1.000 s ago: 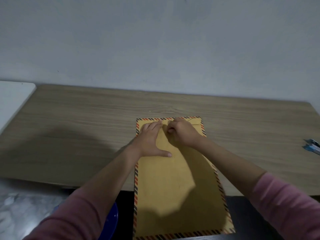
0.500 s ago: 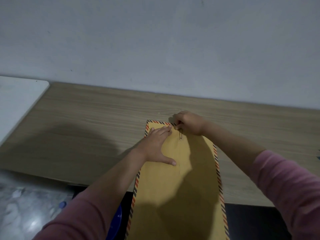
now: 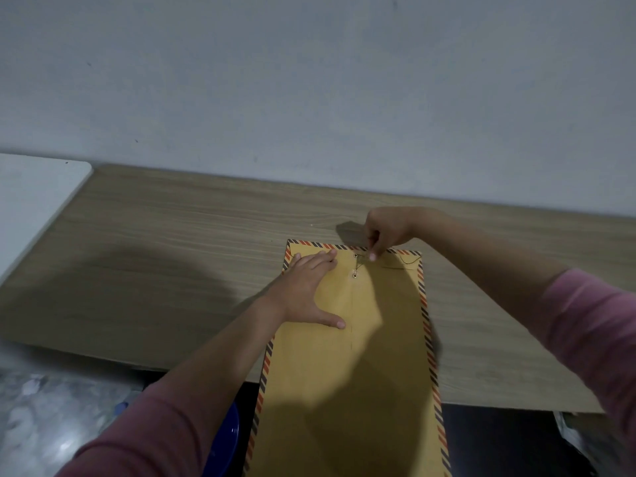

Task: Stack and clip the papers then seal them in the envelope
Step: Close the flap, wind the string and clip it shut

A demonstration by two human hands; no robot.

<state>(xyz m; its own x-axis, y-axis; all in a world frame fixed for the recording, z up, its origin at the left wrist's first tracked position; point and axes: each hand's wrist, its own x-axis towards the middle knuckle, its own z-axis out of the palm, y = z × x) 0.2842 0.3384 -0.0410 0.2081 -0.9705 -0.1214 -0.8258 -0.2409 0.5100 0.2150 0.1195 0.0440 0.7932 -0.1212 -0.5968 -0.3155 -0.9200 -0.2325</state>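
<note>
Two hands on envelope (image 3: 347, 373) lying on table (image 3: 179, 263): left hand (image 3: 306, 290) flat, fingers spread, pressing; right hand (image 3: 387, 232) pinching closure string (image 3: 361, 261) near top edge.

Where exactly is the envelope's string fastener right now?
In the head view the string fastener sits near the far end of the brown envelope, on its centre line, between the left hand pressing flat and the right hand pinching the string.

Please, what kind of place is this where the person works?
Probably a plain desk in a home or small office: a wood-grain table against a bare grey wall, a white surface beside it, and only an envelope on it.
</note>
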